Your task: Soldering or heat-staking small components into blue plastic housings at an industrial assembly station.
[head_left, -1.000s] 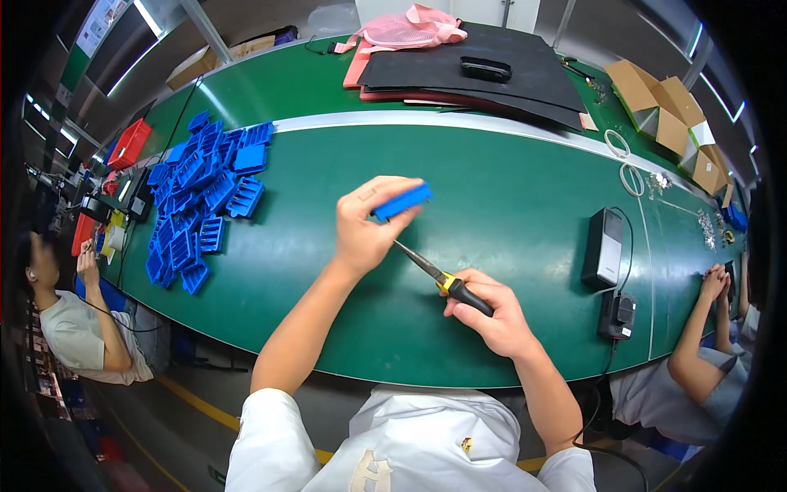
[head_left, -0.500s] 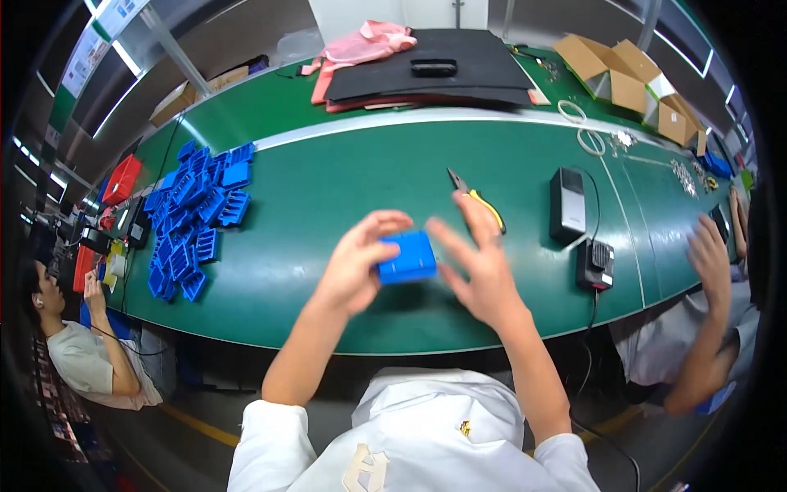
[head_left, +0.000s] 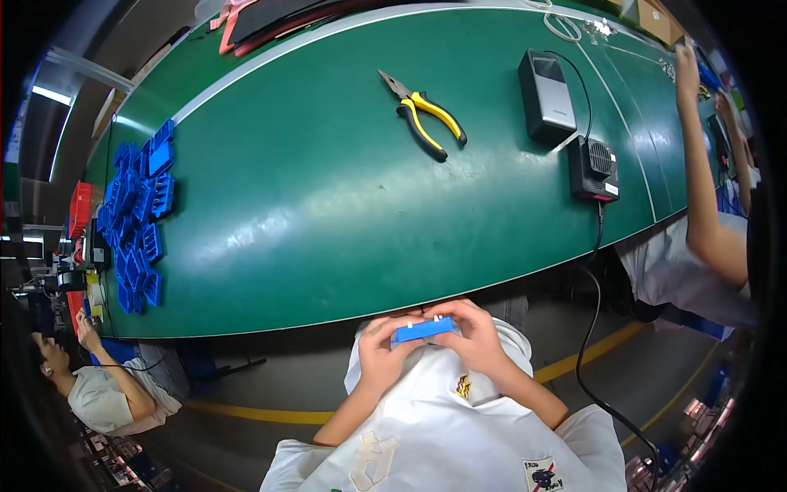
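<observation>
Both my hands hold one small blue plastic part [head_left: 424, 330] close to my chest, below the near edge of the green table [head_left: 344, 197]. My left hand [head_left: 382, 355] grips its left end and my right hand [head_left: 475, 339] its right end. Small white bits show on the part's top edge. Yellow-handled pliers [head_left: 425, 115] lie on the table far from my hands, jaws pointing to the far left. A heap of several blue plastic parts [head_left: 135, 215] lies along the table's left end.
A dark box-shaped device [head_left: 548, 95] and a small black unit with a grille [head_left: 593, 168] sit at the right, a cable [head_left: 597, 328] running down to the floor. A person at the right reaches an arm [head_left: 697, 164] over the table. Another person [head_left: 98, 394] sits at the lower left.
The pliers left my right hand and now lie on the table. Both hands took the blue part and drew it from above the table back to my chest.
</observation>
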{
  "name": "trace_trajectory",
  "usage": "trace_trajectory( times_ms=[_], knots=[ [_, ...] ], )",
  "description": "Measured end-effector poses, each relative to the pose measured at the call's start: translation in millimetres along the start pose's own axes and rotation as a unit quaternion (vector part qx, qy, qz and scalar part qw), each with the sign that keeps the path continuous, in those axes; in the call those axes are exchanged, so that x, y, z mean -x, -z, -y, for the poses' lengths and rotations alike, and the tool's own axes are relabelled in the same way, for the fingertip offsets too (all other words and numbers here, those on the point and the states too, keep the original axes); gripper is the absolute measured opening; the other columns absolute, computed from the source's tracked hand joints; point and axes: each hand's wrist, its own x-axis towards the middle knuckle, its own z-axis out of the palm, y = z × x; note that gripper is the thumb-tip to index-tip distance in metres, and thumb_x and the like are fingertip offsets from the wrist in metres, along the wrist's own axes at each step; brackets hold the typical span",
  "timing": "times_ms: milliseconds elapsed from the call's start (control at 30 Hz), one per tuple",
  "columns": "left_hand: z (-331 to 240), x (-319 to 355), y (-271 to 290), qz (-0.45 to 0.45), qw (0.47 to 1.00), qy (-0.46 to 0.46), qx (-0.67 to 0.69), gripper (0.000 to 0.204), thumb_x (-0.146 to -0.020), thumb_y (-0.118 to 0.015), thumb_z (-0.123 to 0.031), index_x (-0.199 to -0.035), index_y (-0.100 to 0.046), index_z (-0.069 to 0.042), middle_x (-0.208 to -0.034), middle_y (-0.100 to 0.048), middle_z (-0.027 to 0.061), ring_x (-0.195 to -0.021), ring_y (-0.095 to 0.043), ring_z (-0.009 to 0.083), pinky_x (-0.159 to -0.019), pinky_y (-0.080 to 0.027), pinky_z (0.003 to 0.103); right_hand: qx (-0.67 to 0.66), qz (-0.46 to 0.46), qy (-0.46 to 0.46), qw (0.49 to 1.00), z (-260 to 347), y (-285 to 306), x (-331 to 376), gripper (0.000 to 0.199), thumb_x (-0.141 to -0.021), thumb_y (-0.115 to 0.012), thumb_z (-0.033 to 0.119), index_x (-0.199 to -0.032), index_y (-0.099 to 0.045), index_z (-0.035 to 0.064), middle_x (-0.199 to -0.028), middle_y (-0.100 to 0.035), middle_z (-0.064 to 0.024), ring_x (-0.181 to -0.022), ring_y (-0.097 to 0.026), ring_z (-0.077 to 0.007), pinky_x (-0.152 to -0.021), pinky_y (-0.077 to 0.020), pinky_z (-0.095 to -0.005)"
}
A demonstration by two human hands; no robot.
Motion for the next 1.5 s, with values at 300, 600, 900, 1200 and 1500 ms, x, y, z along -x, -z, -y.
trace_trajectory(
  times_ms=[300,600,900,1200,1500],
  knots=[
    [24,-10,-4,-0.027,0.981,0.1,0.165,0.037,-0.074,-0.072,0.008,-0.109,-0.062,0.002,-0.107,-0.064,0.009,-0.101,-0.062,0.0187,-0.088,-0.049,0.033,-0.098,0.007,0.016,0.995,-19,-3,-18,0.043,-0.079,-0.077,0.016,-0.114,-0.058,0.0005,-0.108,-0.061,-0.0065,-0.1,-0.055,-0.0146,-0.089,-0.0436,-0.031],
    [11,-6,-19,-0.077,0.954,0.063,0.284,0.042,-0.076,-0.075,-0.005,-0.113,-0.056,0.0,-0.112,-0.06,0.0102,-0.106,-0.058,0.0231,-0.092,-0.046,0.037,0.001,-0.038,0.075,0.996,-22,-4,-22,0.053,-0.069,-0.084,0.034,-0.105,-0.063,0.0001,-0.101,-0.064,-0.0049,-0.091,-0.06,-0.0159,-0.079,-0.048,-0.0315],
    [35,-15,-26,-0.094,0.983,-0.063,0.144,0.04,-0.079,-0.075,-0.028,-0.105,-0.062,-0.001,-0.105,-0.062,0.0092,-0.093,-0.059,0.0189,-0.082,-0.047,0.033,-0.059,-0.055,0.106,0.991,-29,-11,-20,0.059,-0.069,-0.083,0.041,-0.107,-0.062,0.0,-0.108,-0.062,-0.008,-0.098,-0.059,-0.0185,-0.084,-0.0468,-0.032],
    [47,-8,-36,-0.096,0.981,0.0,0.167,0.056,-0.085,-0.066,-0.05,-0.104,-0.059,0.002,-0.103,-0.061,0.008,-0.093,-0.057,0.0153,-0.082,-0.046,0.03,0.001,-0.088,0.083,0.993,-36,-14,-14,0.052,-0.079,-0.074,0.043,-0.107,-0.061,0.0011,-0.1,-0.065,-0.0065,-0.09,-0.06,-0.017,-0.079,-0.0474,-0.0314],
    [40,10,-18,0.006,0.993,0.014,0.12,0.06,-0.088,-0.061,-0.052,-0.117,-0.058,0.001,-0.105,-0.063,0.0122,-0.091,-0.059,0.0194,-0.077,-0.045,0.029,0.002,0.014,0.015,1.0,-1,-8,-1,0.036,-0.095,-0.057,0.031,-0.11,-0.057,-0.0016,-0.102,-0.064,-0.0077,-0.09,-0.059,-0.0131,-0.081,-0.0462,-0.027]
  ],
)
